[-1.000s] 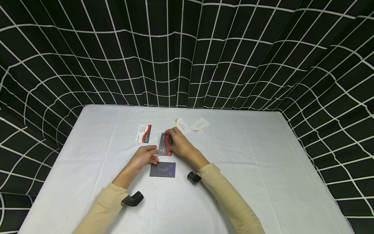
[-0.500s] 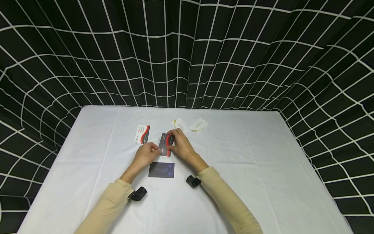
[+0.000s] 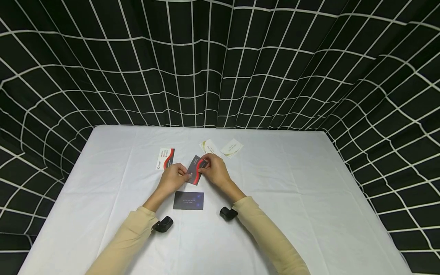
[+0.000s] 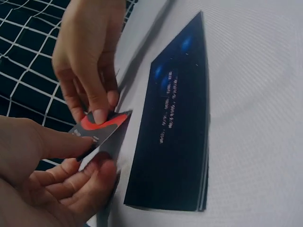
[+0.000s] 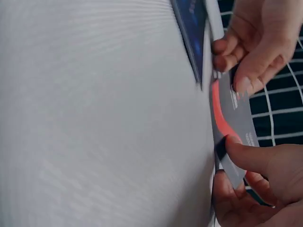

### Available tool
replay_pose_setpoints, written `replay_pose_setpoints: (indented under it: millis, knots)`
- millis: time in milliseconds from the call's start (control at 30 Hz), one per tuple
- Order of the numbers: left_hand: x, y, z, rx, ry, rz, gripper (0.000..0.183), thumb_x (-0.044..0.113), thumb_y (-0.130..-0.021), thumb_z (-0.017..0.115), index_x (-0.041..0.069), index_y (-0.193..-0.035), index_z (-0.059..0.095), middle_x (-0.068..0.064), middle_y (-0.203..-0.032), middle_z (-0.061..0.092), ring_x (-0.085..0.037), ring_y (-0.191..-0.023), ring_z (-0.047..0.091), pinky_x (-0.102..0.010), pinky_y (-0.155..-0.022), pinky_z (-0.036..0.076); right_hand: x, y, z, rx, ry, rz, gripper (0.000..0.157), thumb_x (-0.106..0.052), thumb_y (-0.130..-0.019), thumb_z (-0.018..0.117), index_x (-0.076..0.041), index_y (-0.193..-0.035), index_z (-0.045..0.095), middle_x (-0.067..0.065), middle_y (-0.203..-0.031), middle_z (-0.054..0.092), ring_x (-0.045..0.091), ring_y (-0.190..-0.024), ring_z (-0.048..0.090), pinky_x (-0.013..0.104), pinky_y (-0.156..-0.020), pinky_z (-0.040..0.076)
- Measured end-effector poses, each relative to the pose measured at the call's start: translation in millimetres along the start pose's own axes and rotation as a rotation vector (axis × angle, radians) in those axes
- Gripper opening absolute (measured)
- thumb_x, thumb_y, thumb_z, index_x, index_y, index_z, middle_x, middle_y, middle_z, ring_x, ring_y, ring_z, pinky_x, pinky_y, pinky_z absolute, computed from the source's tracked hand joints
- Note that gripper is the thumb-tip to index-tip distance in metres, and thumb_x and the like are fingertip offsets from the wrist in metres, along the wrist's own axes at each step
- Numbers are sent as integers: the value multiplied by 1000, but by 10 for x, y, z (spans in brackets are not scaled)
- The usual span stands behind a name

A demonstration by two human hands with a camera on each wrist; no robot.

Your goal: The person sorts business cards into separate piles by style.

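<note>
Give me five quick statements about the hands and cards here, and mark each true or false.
1. The left hand and right hand both hold the gray card. True.
2. The right hand grips the dark blue card. False: neither hand holds it.
3. In the head view, the dark blue card appears below the gray card. True.
4. The dark blue card overlaps the gray card. False: they are apart.
5. A white-and-red card lies left of the gray card. True.
</note>
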State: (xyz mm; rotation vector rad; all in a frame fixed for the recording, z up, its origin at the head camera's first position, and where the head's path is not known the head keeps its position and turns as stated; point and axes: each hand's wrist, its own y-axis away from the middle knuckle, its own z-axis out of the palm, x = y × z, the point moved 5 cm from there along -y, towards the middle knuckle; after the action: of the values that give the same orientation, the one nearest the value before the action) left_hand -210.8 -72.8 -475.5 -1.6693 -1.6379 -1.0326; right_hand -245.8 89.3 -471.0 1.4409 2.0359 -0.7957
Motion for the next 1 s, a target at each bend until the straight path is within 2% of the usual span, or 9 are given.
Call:
replay_pose_setpoints:
  millis: [100, 233, 400, 533, 667, 733, 900, 1000]
  knots:
    - [10, -10, 2, -6, 103, -12, 10, 0, -88, 68, -4, -89, 60, -13, -75, 66, -15, -57, 64, -26, -54, 54, 58, -1, -12, -7, -96, 51, 37, 0, -74, 83, 5, -106, 64, 14, -86, 66, 13, -67, 58, 20, -59, 46]
    - [20, -20, 12, 4, 184, -5, 8, -1, -90, 65, -6, -93, 59, -16, -77, 67, -18, -60, 66, -28, -56, 57, 125, 13, -9, 1, -177, 106, 35, 2, -75, 82, 5, -105, 64, 15, -88, 66, 13, -69, 60, 18, -61, 47]
    - [18, -18, -3, 54, 255, 11, 12, 0, -91, 64, -8, -99, 62, -18, -85, 68, -23, -69, 69, -28, -59, 58, 148, 50, -9, 11, -184, 145, 32, -1, -78, 80, 5, -106, 65, 15, -91, 66, 16, -74, 62, 21, -65, 51]
    - [22, 1, -20, 95, 278, 18, 13, 1, -91, 66, -7, -101, 64, -20, -89, 70, -22, -69, 69, -28, -58, 58, 158, 109, -26, 9, -209, 177, 30, -5, -83, 77, 6, -108, 64, 13, -92, 66, 15, -76, 61, 20, -66, 51]
    - [13, 29, -9, 87, 288, 11, 13, 2, -91, 66, -7, -102, 66, -20, -89, 71, -22, -61, 68, -30, -56, 57, 113, 228, -50, -15, -268, 165, 22, -6, -90, 70, 7, -107, 64, 14, -89, 68, 16, -73, 65, 19, -63, 52]
    - [9, 45, -3, 73, 288, 14, 14, 1, -91, 66, -6, -103, 66, -20, -88, 70, -24, -59, 67, -29, -54, 57, 80, 297, -73, -10, -253, 142, 17, -8, -93, 66, 6, -103, 66, 13, -86, 69, 15, -70, 65, 20, -61, 51]
    - [18, 59, 1, 66, 283, 39, 15, 0, -90, 68, -5, -104, 69, -18, -88, 69, -25, -61, 67, -24, -52, 54, 53, 406, -157, 86, -188, 95, 15, -8, -93, 65, 5, -98, 73, 11, -85, 70, 13, -68, 62, 19, -61, 48]
    - [26, 55, 21, 65, 289, 42, 15, -1, -88, 70, -5, -102, 71, -16, -87, 71, -23, -62, 68, -22, -53, 53, 80, 434, -186, 121, -216, 101, 15, -4, -91, 68, 6, -101, 73, 13, -88, 69, 16, -70, 64, 19, -62, 50]
